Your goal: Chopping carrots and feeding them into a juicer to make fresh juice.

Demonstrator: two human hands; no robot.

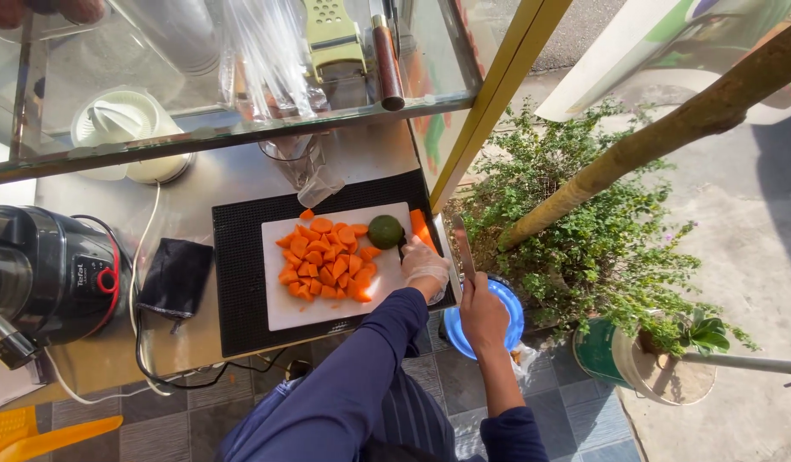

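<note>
A white cutting board [284,310] lies on a black mat [237,282] and carries a pile of chopped carrot pieces [325,258]. A dark green round fruit [385,231] sits at the board's right edge beside a long carrot piece [422,228]. My left hand [425,266], in a clear glove, rests on the board's right edge just below the green fruit, fingers close to it. My right hand [483,313] is off the counter's right side, gripping a knife [463,246] with its blade pointing away from me.
A black and red blender [49,274] stands at the left, with a folded dark cloth [176,275] and a cable beside it. A white citrus juicer [130,128] sits behind glass. Below my right hand is a blue bin lid [508,329]; bushes and a pot stand right.
</note>
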